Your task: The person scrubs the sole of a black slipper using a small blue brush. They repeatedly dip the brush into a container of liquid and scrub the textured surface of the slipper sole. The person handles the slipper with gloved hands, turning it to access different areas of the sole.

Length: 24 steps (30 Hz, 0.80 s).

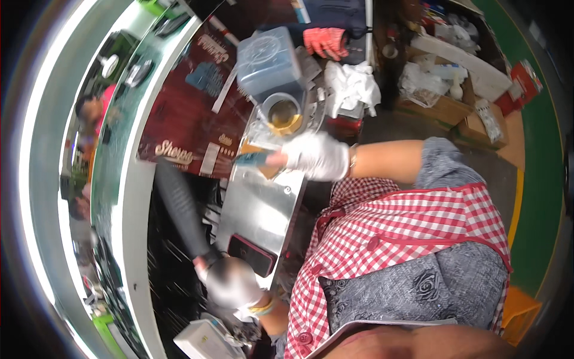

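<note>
Hands first, both gloved white. Left hand, nearest, is curled round the end of a black handle that runs up and away; fingers closed tight on it. Just beside it a dark phone with a pink rim lies flat on the steel plate. A white box sits low, near the wrist. Further out, right hand pinches a small blue piece at the plate's far end, fingers pressed together. Beyond it, a brass ring under a grey-blue container. Left, a dark red printed sheet. Far right, cardboard boxes of clear bags.
</note>
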{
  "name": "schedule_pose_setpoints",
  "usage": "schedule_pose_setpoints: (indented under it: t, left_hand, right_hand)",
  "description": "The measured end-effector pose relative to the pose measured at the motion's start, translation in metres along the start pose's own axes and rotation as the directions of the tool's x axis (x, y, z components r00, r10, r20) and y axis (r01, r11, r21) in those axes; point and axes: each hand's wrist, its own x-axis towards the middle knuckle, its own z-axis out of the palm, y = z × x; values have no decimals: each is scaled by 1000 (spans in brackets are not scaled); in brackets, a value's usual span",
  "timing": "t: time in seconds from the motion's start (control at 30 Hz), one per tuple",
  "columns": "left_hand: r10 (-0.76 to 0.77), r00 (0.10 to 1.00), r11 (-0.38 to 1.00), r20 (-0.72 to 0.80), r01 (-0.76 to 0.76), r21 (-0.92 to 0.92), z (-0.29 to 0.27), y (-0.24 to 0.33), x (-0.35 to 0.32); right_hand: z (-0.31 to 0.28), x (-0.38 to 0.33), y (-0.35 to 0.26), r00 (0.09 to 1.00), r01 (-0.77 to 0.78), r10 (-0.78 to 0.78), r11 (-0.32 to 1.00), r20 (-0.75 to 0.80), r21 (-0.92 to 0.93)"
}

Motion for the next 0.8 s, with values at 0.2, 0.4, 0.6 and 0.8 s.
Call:
schedule_pose_setpoints:
  t: [0.2,0.4,0.6,0.8]
  left_hand:
    - [-261,936,965,237,255,54,51,-33,-66]
    - [-677,630,322,382,719,-615,58,-61,-87]
    - [-600,453,39,659,840,-541,72,-90,-76]
    - [-410,375,-478,831,688,-546,93,-71,-67]
  right_hand:
    - [-69,41,-24,941,-140,146,989,-307,42]
    - [-78,60,-5,887,-354,356,933,-295,64]
    - [-72,65,32,895,-405,362,904,-259,-137]
    - [-68,68,31,880,-412,373,908,-295,-79]
